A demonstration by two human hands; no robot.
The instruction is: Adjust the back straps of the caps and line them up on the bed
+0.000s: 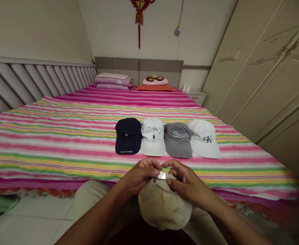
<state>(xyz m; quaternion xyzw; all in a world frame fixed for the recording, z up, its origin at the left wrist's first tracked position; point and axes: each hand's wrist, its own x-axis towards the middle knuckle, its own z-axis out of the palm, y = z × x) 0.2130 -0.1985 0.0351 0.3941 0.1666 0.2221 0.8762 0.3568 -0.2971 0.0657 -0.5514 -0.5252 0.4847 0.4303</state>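
A beige cap (164, 206) hangs over my lap with its back strap and metal buckle (161, 175) uppermost. My left hand (143, 173) pinches the strap at the left of the buckle. On the other side, my right hand (181, 177) grips the strap between thumb and fingers. Beyond my hands, a navy cap (128, 136), a white cap with a small horse logo (153, 136), a grey cap (178, 140) and a white cap with black letters (205, 139) lie side by side on the bed, brims toward me.
The caps rest on a striped bedsheet (63, 136). Folded purple bedding (113, 81) and a pink and orange pile (154, 83) sit near the headboard (119, 64). A green stool (1, 206) stands lower left, a wardrobe (261, 68) on the right.
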